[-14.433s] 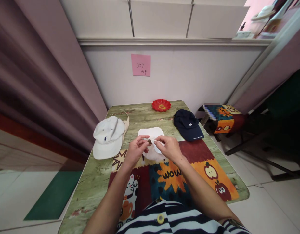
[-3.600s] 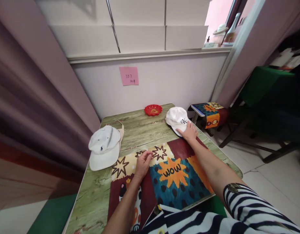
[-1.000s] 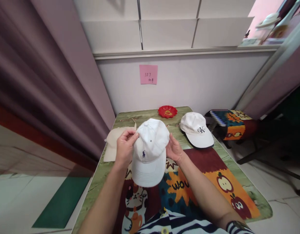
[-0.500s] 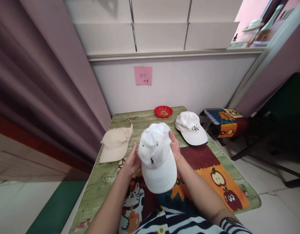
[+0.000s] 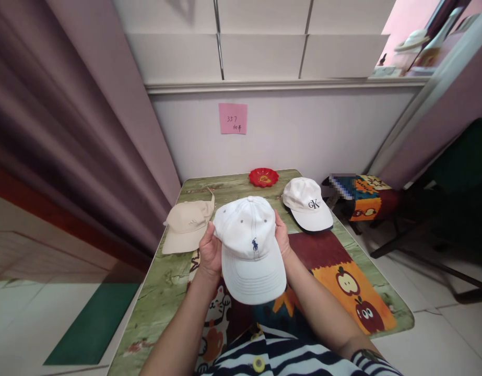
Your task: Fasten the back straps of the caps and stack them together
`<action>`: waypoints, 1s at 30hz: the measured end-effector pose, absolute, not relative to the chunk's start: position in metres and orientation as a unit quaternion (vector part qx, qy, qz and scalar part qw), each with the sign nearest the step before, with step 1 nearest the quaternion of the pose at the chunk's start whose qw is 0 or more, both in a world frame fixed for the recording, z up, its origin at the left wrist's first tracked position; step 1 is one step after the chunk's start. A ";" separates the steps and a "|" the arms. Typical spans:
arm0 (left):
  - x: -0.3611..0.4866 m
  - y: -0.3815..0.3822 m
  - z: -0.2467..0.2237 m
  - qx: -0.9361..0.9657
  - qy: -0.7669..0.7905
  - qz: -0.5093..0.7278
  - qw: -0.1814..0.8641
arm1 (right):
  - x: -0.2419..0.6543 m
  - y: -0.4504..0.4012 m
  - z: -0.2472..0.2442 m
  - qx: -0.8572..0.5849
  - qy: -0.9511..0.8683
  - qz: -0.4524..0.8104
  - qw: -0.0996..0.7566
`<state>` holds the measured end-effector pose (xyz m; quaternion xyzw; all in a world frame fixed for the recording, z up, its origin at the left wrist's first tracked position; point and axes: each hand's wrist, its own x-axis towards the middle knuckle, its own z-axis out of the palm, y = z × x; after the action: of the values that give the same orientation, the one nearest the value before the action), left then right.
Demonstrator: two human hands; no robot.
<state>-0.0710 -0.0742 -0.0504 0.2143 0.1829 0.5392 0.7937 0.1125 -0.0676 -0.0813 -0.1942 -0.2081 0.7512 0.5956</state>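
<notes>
Between my two hands is a white baseball cap (image 5: 246, 224) with a small dark blue horse-rider logo, its brim pointing toward me. My left hand (image 5: 210, 250) grips its left side, thumb up and the other fingers hidden behind or under the cap. On the opposite side my right hand (image 5: 281, 235) holds the edge, its fingertips partly covered by the crown. A beige cap (image 5: 186, 227) with its strap sticking up lies on the table to the left. To the right sits another white cap (image 5: 306, 203) with black letters and a dark brim underside.
A red scalloped dish (image 5: 263, 177) stands at the back of the green wood-patterned table (image 5: 154, 303). A colourful printed cloth (image 5: 322, 250) lies under my forearms. A pink note (image 5: 233, 118) is stuck on the wall. Right of the table is a stool (image 5: 366, 201) with a printed cover.
The held cap has turned so its logo and brim face me more squarely. My left hand has moved up and now grips its side, thumb against the crown.
</notes>
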 end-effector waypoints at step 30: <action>-0.099 -0.033 -0.057 0.715 0.396 0.331 0.472 | 0.181 -0.083 -0.082 -0.543 -0.655 0.295 0.435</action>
<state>-0.0987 -0.0329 -0.0575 0.7151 0.3958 0.3305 0.4720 0.1812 -0.0829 -0.0816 -0.5427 -0.6550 0.2949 0.4354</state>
